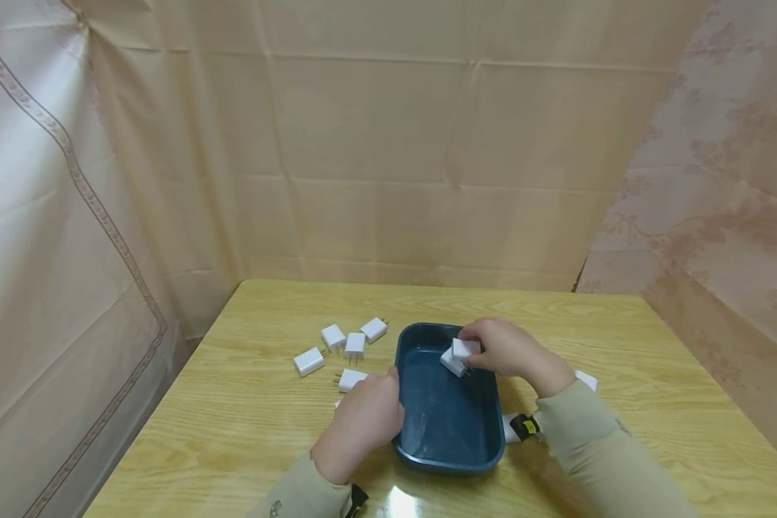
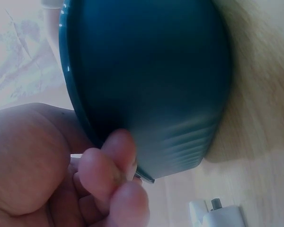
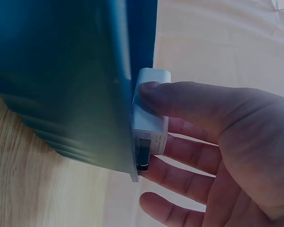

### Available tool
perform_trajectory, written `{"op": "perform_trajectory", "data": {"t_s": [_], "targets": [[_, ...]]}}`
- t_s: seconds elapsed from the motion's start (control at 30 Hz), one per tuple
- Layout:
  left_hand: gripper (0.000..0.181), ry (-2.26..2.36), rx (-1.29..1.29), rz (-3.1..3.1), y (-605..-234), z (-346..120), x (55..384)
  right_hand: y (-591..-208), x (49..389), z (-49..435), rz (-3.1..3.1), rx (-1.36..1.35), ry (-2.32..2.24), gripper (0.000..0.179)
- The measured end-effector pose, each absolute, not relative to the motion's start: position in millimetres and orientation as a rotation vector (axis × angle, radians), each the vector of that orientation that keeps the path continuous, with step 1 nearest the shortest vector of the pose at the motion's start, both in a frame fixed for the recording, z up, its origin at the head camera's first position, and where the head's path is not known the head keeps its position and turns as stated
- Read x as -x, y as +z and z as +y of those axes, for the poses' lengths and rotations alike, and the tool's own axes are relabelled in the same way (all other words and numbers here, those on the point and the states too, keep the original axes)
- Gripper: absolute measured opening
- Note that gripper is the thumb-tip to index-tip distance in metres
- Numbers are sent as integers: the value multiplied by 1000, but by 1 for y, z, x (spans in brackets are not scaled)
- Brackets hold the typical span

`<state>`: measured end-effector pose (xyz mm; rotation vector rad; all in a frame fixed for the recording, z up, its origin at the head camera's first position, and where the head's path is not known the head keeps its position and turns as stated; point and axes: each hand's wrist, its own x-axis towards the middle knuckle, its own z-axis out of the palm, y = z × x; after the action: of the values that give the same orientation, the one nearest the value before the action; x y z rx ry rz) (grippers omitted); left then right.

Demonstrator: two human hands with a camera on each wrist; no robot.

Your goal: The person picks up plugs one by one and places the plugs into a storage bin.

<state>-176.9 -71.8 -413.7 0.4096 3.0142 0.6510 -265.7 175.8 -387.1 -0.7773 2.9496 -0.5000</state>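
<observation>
A dark blue rectangular plastic container [image 1: 450, 432] stands on the table. My left hand [image 1: 367, 414] holds its left rim, the thumb and fingers on either side of the edge in the left wrist view. Over the right part of the container, my right hand [image 1: 508, 349] pinches a white charger plug [image 1: 465, 350] between thumb and fingers. In the right wrist view this charger plug [image 3: 151, 111] is beside the rim, its dark prongs showing. A second white charger plug [image 1: 452, 364] is inside the container, just below the held one and partly covered by it.
Several white charger plugs lie left of the container, among them one charger plug [image 1: 309, 362] at the far left and another [image 1: 352, 380] near my left hand. A white object [image 1: 585, 380] shows behind my right forearm. Cloth [image 1: 427, 180] hangs behind the wooden table [image 1: 201, 446].
</observation>
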Motion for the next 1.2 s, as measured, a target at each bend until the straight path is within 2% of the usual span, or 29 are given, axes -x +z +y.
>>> {"op": "perform_trajectory", "data": {"t_s": [1.2], "targets": [[51,669,-421,3018,-412,-71,176,-379,264,184,2979,812,-515,38]]}}
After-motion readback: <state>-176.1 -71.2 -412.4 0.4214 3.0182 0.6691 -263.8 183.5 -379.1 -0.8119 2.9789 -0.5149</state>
